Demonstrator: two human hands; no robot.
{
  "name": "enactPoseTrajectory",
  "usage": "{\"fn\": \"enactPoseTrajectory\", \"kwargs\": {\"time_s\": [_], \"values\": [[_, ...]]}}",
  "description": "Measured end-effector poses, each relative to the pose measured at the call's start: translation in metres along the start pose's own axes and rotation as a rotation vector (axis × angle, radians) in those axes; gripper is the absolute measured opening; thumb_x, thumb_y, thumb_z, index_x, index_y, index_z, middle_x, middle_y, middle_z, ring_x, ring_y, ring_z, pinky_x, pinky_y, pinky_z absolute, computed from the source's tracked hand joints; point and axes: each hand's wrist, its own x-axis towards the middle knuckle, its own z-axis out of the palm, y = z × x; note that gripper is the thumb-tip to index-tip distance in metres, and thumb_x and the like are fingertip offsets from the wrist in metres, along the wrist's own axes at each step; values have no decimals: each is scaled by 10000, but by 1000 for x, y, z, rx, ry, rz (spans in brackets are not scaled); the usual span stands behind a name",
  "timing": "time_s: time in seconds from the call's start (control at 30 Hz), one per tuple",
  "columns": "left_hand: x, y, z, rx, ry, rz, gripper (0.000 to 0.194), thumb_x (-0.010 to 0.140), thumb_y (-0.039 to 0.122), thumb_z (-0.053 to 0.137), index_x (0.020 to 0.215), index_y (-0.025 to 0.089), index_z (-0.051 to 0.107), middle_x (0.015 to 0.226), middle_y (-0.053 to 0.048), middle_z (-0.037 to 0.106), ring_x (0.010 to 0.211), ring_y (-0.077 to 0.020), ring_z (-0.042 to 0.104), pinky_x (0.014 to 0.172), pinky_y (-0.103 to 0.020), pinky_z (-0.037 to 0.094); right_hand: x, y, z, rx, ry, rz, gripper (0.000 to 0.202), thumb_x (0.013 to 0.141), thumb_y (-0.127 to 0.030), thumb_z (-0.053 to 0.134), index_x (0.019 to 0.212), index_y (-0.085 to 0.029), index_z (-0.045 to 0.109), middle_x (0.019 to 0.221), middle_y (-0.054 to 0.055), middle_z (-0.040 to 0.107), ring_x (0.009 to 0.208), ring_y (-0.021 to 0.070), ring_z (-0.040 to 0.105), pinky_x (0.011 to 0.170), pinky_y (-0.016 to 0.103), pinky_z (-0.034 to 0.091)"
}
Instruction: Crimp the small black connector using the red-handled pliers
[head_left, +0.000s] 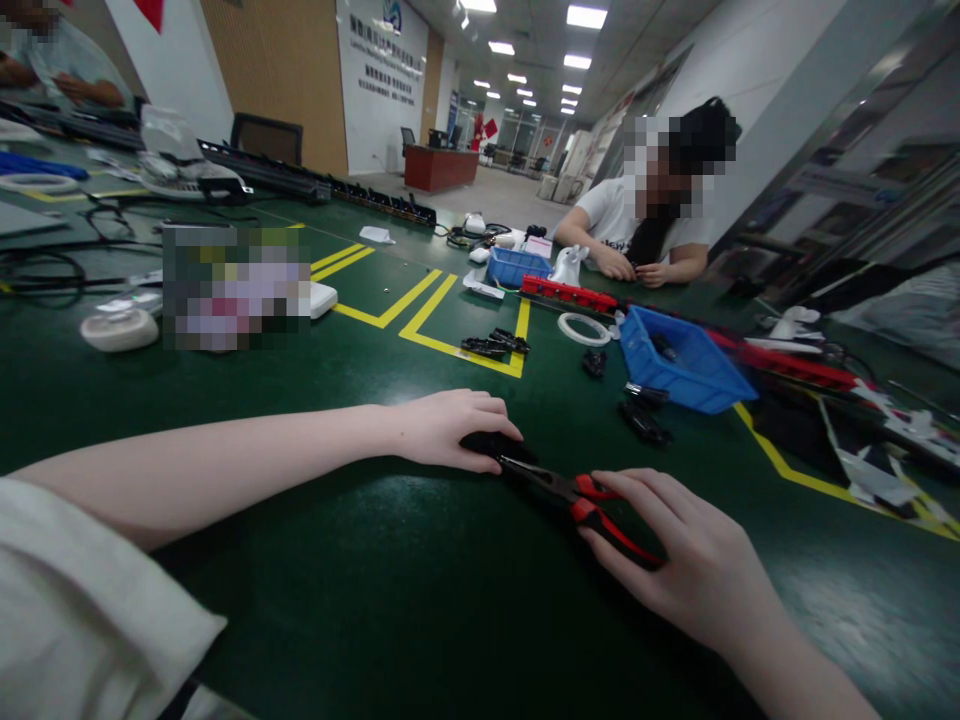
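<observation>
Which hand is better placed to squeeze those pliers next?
Probably the right hand: it holds the red-handled needle-nose pliers by their handles, while the left hand pinches a black part near their tips.

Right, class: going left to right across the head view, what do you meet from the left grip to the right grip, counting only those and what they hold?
Left grip → black piece → pliers → right grip.

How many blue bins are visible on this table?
2: a larger bin beyond the right hand, and a smaller bin farther back, near the red strip. Others could be hidden behind clutter.
</observation>
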Motion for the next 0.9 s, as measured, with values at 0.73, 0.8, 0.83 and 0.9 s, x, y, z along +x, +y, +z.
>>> {"fn": "enactPoseTrajectory", "kwargs": {"time_s": [0.73,0.8,0.83,0.9], "values": [[0,-1,1,-2,-9,-2,386,909,307,684,1255,157,601,1129,-97,641,1020,-233,615,842,-335,470,-3,4,-3,-76,14,-25,368,882,-358,622,1195,-164,607,1036,117,713,873,242,706,701,369,598],[0,-1,1,-5,-3,-2,381,905,304,688,1251,168,605,1124,-95,643,1015,-233,616,838,-334,470,-4,4,-3,-70,12,-18,375,885,-357,620,1207,-166,603,1050,120,711,888,246,707,707,375,602],[0,-2,1,-6,1,-4,378,903,302,690,1248,173,608,1121,-95,645,1012,-233,618,836,-334,470,-4,4,-3,-63,13,-13,379,885,-357,622,1213,-167,602,1057,120,709,896,248,706,712,378,604],[0,-2,1,-5,4,-6,378,900,299,691,1248,178,608,1119,-95,645,1011,-234,618,836,-334,469,-4,4,-3,-41,17,2,387,881,-357,630,1220,-172,602,1071,119,707,914,250,706,726,381,608]]}}
